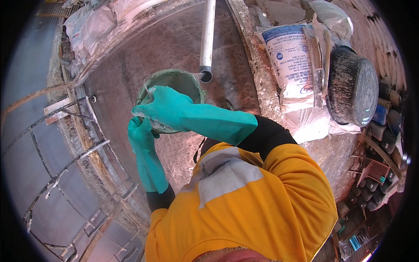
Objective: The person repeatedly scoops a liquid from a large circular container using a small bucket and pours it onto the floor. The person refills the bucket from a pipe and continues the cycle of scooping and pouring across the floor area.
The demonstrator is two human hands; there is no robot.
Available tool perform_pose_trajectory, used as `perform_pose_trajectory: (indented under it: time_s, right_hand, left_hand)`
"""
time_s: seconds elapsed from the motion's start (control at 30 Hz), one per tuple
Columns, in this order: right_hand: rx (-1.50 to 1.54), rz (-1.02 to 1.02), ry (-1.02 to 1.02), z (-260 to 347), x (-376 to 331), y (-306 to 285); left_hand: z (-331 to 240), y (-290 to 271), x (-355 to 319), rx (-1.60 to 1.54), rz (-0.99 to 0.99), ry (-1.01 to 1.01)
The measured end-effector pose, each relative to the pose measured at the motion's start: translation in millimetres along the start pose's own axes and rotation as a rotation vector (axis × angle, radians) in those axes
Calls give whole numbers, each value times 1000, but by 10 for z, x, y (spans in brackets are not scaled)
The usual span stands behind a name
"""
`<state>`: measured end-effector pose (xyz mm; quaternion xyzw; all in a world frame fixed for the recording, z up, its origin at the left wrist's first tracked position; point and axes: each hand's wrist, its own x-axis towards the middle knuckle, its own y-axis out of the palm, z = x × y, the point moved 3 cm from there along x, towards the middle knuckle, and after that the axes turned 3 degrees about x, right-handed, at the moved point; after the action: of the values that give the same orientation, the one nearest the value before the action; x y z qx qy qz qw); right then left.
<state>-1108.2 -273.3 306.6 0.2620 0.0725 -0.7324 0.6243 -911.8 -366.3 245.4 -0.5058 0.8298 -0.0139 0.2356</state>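
— Two hands, teal rubber gloves?

— Left hand (139,133): fingers curled under the near rim of the round green plastic bucket (174,83), centre. Right hand (162,106): fingers closed, pinching a thin grey tool handle (149,92) inside it.

— Further right?

— White plastic pipe (207,35) just beyond; printed white sack (290,61); blackened round metal pot (352,85), far right.

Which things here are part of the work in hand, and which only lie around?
In use: green bucket, left hand holding it, right hand working a tool inside it.
Lying about: white pipe, printed sack, black pot, metal railing.
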Motion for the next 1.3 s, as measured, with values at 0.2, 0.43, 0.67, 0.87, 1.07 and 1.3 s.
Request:
perform_pose_trajectory:
  time_s: [0.2, 0.43, 0.67, 0.87, 1.07, 1.3]
  right_hand:
    - [27, -21, -13, -18, -11, -30]
    - [59, -87, -44, -134, 48, -62]
    - [227, -60, -60, -170, 18, -110]
    - [333, -42, -30, -153, -98, -170]
    - [363, -63, -85, -212, -123, -208]
    - [313, -153, -177, -293, -171, -267]
  left_hand:
    - [-114, 80, -26, 38, -22, 2]
    - [-233, 184, -23, 94, -26, 17]
    - [-254, 219, 11, 70, -2, 31]
    - [-333, 312, -7, 161, -44, 3]
    - [-406, 424, -25, 215, -37, -3]
    - [-474, 560, -62, 220, -22, 23]
